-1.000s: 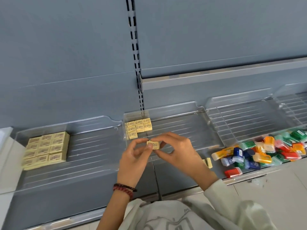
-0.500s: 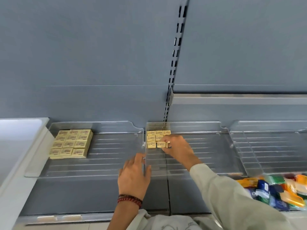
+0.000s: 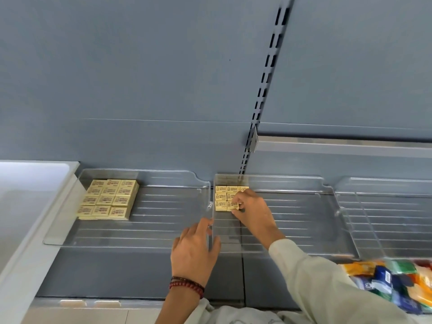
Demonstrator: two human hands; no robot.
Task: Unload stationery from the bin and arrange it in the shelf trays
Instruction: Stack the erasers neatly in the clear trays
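Observation:
Small yellow erasers (image 3: pixel 221 200) lie in rows at the back left corner of the middle clear tray (image 3: pixel 301 232). My right hand (image 3: pixel 253 212) reaches into that tray and pinches one yellow eraser (image 3: pixel 233 205) at the front of the rows. My left hand (image 3: pixel 195 250) rests with relaxed fingers on the wall where the left tray (image 3: pixel 163 228) and middle tray meet, holding nothing. A larger block of yellow erasers (image 3: pixel 107 198) fills the back left of the left tray.
A pile of colourful packaged items (image 3: pixel 392 282) lies at the lower right. A third clear tray (image 3: pixel 397 213) sits to the right. The grey shelf back panel rises behind, with a slotted upright (image 3: pixel 264 85). A white surface (image 3: pixel 25 195) borders the left.
The view shifted left. Both hands held one eraser together a second ago; my right hand then carried it into the middle tray's rows and my left hand dropped onto the tray wall.

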